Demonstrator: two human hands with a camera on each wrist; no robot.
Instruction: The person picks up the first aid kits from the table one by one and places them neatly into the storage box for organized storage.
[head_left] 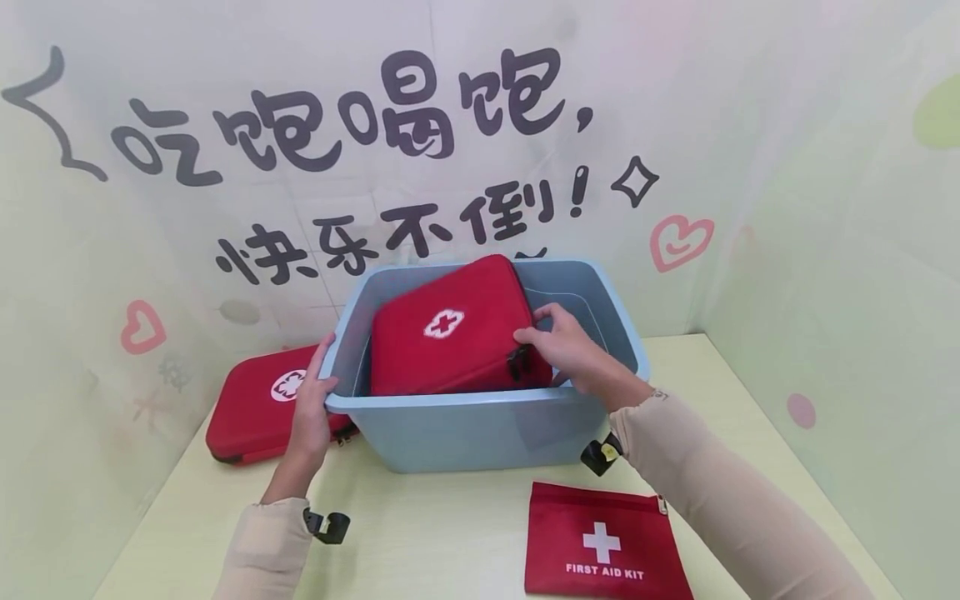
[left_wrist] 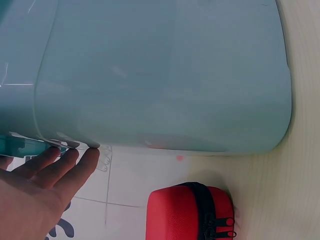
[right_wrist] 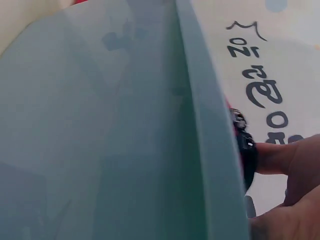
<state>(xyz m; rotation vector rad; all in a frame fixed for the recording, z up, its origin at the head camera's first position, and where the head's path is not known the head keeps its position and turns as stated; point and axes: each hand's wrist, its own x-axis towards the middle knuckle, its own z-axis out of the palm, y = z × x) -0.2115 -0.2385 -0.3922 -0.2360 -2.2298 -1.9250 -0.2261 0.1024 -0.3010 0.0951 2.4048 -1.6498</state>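
So the red case (head_left: 450,333) sits tilted inside the blue bin (head_left: 480,425), far corner propped on the back rim, long axis running left to right. The right hand (head_left: 562,337) is the one on it, fingers pinching its right edge by the zipper. The left hand (head_left: 311,400) just grips the bin's left rim.

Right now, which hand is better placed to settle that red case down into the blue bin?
The right hand: it already grips the red case at its zipper edge inside the blue bin. The left hand only holds the bin's rim.
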